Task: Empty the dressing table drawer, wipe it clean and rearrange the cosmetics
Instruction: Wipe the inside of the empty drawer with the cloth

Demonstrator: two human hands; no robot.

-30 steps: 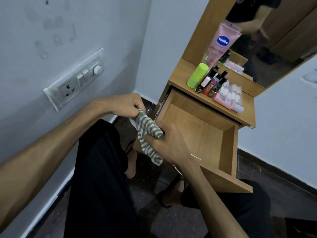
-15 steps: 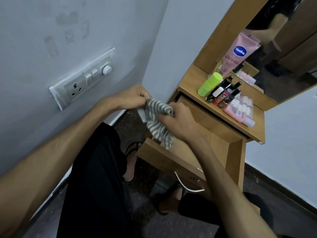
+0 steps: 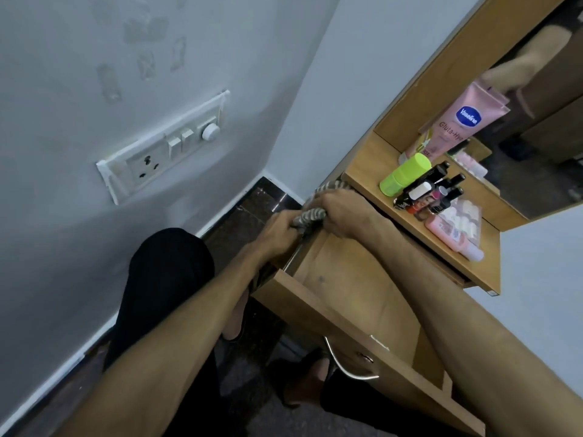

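Both arms reach forward from the near edge and meet at the far-left corner of the pulled-out drawer (image 3: 356, 298). The left hand (image 3: 277, 230) has its fingers curled around a striped grey-and-white cloth (image 3: 310, 216), gripping it from the left side. The right hand (image 3: 339, 212) sits palm-down on top of the same cloth, fingers wrapped over it, so the cloth is bunched between the two hands right at the drawer's left wall, with a bit of it poking up behind the right hand's knuckles. Right forearm crosses diagonally over the open drawer, which looks bare inside from what I can see.

The cosmetics are all up on the tabletop (image 3: 366, 162) to the far right: a lime green bottle (image 3: 405, 173), a cluster of small dark bottles (image 3: 432, 192) just beside it, a pink bottle (image 3: 454, 236) lying on its side, and a pink Vaseline tube (image 3: 457, 124) leaning against the mirror (image 3: 542, 99). A curved metal handle (image 3: 347, 364) sticks off the drawer front. Switchboard (image 3: 164, 146) on the left wall.
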